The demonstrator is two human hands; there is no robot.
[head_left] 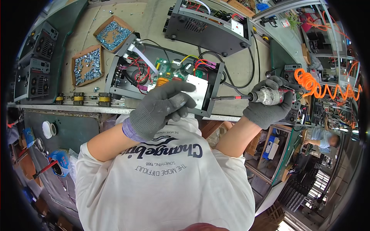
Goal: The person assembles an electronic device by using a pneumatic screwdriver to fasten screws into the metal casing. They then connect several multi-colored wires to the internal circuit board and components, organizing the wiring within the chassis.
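Observation:
An open black metal case (pixel 127 92) lies on the bench in front of me, with a green circuit board (pixel 165 68), red and yellow wires and a white ribbon cable (pixel 145 58) inside. Gloved in grey, my left hand (pixel 163 104) hovers over the near side of the case, fingers apart and partly curled, next to a silver metal plate (pixel 198 90). My right hand (pixel 269 102), also gloved, is wrapped round a pneumatic screwdriver (pixel 268 96). The driver lies level, its long bit pointing left at the case's right end panel (pixel 214 92); whether the tip touches a screw is too small to tell.
Two cardboard trays of small screws (pixel 88 65) sit at the left. A second black case (pixel 208 30) stands tilted behind, with black cables (pixel 246 79) beside it. An orange coiled air hose (pixel 308 82) hangs at the right. Finished-looking units (pixel 36 79) stand far left.

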